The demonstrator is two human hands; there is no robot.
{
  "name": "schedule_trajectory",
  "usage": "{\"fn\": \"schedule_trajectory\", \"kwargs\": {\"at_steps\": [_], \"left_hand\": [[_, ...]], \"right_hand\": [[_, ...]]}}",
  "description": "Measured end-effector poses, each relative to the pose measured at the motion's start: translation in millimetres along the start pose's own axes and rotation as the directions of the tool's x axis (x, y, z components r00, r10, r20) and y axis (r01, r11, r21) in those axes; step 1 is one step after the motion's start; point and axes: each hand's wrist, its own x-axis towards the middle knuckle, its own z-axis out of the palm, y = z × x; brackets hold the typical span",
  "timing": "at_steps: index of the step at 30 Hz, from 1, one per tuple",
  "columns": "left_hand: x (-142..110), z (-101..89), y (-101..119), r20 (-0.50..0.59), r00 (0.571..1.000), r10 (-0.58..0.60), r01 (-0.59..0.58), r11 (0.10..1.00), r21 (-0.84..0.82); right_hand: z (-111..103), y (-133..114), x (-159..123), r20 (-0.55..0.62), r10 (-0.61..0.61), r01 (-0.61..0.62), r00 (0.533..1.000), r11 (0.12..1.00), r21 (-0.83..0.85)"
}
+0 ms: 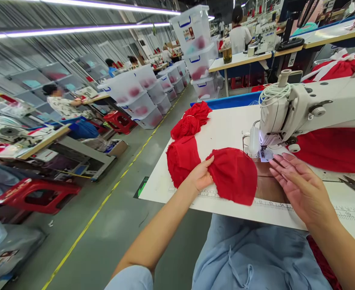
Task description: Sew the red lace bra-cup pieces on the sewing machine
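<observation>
One red cloth piece (235, 177), which we are pinching by its left edge in the fingers of our left hand (200, 175), is slanting lengthwise down rightward over the desk (226, 125), while our right hand (306, 189), its apparently empty fingers loosely spread, is hovering nearer the sewing machine (334, 105).

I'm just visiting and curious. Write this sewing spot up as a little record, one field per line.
left hand: the left hand pinches a red cloth piece by its left edge
right hand: the right hand is open beside the needle area, nothing clearly held
machine: white sewing machine, small light lit by the needle
worktop: white table, ruler markings along the near edge
other cloth: red bunches at the table's left side
tool: scissors, partly out of frame
background: stacked clear boxes, people at other tables
</observation>
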Motion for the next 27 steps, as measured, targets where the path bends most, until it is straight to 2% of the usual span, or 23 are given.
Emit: {"fn": "schedule_trajectory", "kwargs": {"at_steps": [5,8,10,12,14,16,18,19,21,22,23,25,27], "left_hand": [[-1,0.1,2,-0.030,1.000,0.007,-0.007,1.000,-0.014],[1,-2.6,2,-0.031,0.999,0.018,-0.019,0.999,-0.026],[3,-4.0,1,-0.027,0.999,0.025,-0.026,0.999,-0.036],[3,-4.2,2,-0.019,0.999,0.031,-0.032,0.998,-0.048],[3,-2.8,4,-0.007,0.999,0.042,-0.043,0.997,-0.061],[1,-0.6,6,0.016,0.998,0.066,-0.065,0.995,-0.081],[-3,0.5,10,0.056,0.993,0.100,-0.095,0.991,-0.094],[-6,0.1,12,0.080,0.990,0.115,-0.108,0.990,-0.093],[-11,-3.0,16,0.126,0.982,0.139,-0.131,0.989,-0.071],[-14,-5.5,17,0.147,0.978,0.150,-0.144,0.988,-0.055],[-17,-8.4,18,0.169,0.972,0.162,-0.157,0.987,-0.039],[-21,-14.2,18,0.232,0.957,0.173,-0.178,0.984,-0.003],[-24,-18.4,17,0.297,0.939,0.172,-0.192,0.981,0.041]], "right_hand": [[-8,7,-6,0.038,-0.080,0.085,0.996,0.983,-0.160],[-14,13,-16,0.172,-0.099,0.161,0.980,0.904,-0.396],[-17,16,-24,0.324,-0.112,0.278,0.939,0.803,-0.527],[-18,20,-30,0.522,-0.139,0.470,0.841,0.664,-0.581],[-18,22,-35,0.705,-0.159,0.674,0.691,0.495,-0.548],[-16,22,-39,0.803,-0.187,0.804,0.566,0.341,-0.487],[-14,20,-43,0.838,-0.203,0.852,0.507,0.264,-0.452],[-12,19,-45,0.844,-0.201,0.856,0.498,0.269,-0.442],[-9,16,-47,0.842,-0.202,0.842,0.500,0.338,-0.420],[-8,16,-47,0.827,-0.215,0.824,0.520,0.383,-0.419],[-7,18,-46,0.794,-0.240,0.795,0.559,0.427,-0.431],[-4,25,-42,0.663,-0.295,0.694,0.688,0.535,-0.482],[3,36,-36,0.497,-0.267,0.521,0.826,0.699,-0.490]]}}
